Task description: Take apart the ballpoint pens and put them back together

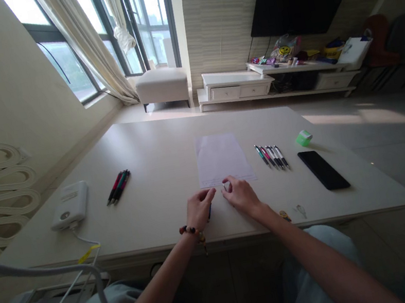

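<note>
My left hand (pixel 200 208), with a beaded bracelet at the wrist, is closed just below the near edge of a sheet of paper (pixel 221 158). A dark blue pen (pixel 209 213) sticks out from under its fingers, most of it hidden. My right hand (pixel 242 195) pinches a small silvery piece (pixel 226 186) between thumb and fingers by the paper's lower edge. Its exact kind is too small to tell. The two hands are slightly apart. Right of the paper lies a row of several white-barrelled pens (pixel 272 157). Several dark-barrelled pens (pixel 118 187) lie bunched at the left.
On the white table (pixel 155 149) a black phone (pixel 323 170) and a green container (pixel 304 138) lie at the right. A white power bank (pixel 71 205) with a cable is at the left. Small charms (pixel 285 216) lie near the front edge, by my right forearm.
</note>
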`<state>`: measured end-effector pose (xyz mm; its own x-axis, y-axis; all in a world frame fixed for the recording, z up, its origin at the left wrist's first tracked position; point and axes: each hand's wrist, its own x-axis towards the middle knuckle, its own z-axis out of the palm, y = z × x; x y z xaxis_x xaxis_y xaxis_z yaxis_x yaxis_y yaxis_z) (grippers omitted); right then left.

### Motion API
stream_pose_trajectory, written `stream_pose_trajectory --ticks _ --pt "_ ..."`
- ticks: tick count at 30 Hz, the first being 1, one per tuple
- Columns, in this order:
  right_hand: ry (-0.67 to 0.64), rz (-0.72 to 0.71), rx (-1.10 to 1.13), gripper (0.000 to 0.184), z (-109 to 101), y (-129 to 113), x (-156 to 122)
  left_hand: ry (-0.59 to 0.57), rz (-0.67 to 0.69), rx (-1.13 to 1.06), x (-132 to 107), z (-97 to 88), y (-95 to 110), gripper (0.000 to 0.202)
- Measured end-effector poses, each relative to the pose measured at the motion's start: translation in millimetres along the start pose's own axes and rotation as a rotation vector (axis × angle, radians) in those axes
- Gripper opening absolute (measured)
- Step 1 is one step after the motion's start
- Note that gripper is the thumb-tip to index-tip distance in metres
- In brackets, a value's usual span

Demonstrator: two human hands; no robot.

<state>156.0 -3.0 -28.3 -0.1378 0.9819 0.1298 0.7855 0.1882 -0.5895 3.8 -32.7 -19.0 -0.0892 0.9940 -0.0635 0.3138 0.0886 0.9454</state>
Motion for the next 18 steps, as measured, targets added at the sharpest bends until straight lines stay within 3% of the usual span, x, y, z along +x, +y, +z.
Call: stream_pose_trajectory --ticks 4,9,14,18 --pt "0.06 0.018 -0.064 0.026 -8 6 0 0.016 0.073 0.232 4 4.6 -1 0.035" --pt "0.143 0.102 0.078 0.028 -27 23 -1 0.025 0.14 0.48 10 14.7 2 0.03" --pt "0.048 0.158 0.256 0.028 -52 27 -9 -0.009 0.144 0.559 17 15.9 6 0.033" --pt "-0.04 0.131 0.307 0.028 -68 19 -22 -0.001 0.239 0.566 2 0.0 30 0.029"
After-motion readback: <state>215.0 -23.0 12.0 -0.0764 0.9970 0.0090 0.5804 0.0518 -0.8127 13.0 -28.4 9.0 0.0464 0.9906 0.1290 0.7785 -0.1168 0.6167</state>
